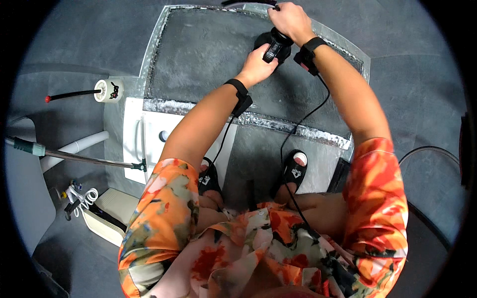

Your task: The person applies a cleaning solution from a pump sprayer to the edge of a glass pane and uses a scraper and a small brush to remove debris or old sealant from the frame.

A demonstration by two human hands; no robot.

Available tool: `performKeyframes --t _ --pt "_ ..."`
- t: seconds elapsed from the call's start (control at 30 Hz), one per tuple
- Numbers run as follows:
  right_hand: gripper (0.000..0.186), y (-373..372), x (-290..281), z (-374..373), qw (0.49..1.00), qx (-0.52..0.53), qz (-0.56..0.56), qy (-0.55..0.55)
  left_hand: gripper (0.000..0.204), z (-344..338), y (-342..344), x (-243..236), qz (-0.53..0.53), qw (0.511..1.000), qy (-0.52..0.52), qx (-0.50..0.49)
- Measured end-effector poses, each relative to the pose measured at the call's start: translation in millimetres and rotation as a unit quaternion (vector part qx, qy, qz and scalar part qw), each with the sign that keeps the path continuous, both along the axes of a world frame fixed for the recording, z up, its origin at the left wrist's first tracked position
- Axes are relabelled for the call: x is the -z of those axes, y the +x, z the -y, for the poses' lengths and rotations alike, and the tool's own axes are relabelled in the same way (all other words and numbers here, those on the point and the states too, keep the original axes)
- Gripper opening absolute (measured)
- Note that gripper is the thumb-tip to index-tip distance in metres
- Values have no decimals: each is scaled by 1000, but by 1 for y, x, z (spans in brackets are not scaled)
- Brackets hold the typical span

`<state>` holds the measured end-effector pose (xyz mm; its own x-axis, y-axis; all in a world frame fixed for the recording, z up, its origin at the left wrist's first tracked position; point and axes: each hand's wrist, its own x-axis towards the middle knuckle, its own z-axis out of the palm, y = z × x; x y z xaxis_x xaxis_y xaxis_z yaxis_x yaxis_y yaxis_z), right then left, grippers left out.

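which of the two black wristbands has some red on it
The right wristband, just behind the right hand: red shows on the small box attached to it. The left wristband, behind the left hand, shows no red.

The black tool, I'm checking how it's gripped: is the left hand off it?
No, the left hand is closed around part of the black tool.

2 arms reach forward, converging. Left arm (pixel 201 121) slants up-right, bent at elbow; left hand (pixel 258 67) curled in a firm grip, fingers partly hidden. Right arm (pixel 350 94) slants up-left; right hand (pixel 291 22) farther out, fingers folded inward. 2 hands near, not touching.
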<state>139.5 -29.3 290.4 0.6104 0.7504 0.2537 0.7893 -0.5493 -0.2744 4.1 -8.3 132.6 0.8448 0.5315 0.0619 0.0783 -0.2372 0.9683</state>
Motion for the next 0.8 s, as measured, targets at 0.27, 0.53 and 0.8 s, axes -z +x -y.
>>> performKeyframes --t 0.27,0.53,0.8 --pt "40 -2 -55 1 992 -61 82 -76 69 -3 -6 -10 -56 998 33 6" --pt "40 -22 -130 -9 998 -60 -31 7 24 -14 -9 16 24 1000 14 -4" --pt "39 -3 4 5 998 -14 -43 38 19 -2 1 -4 -4 1000 3 30"
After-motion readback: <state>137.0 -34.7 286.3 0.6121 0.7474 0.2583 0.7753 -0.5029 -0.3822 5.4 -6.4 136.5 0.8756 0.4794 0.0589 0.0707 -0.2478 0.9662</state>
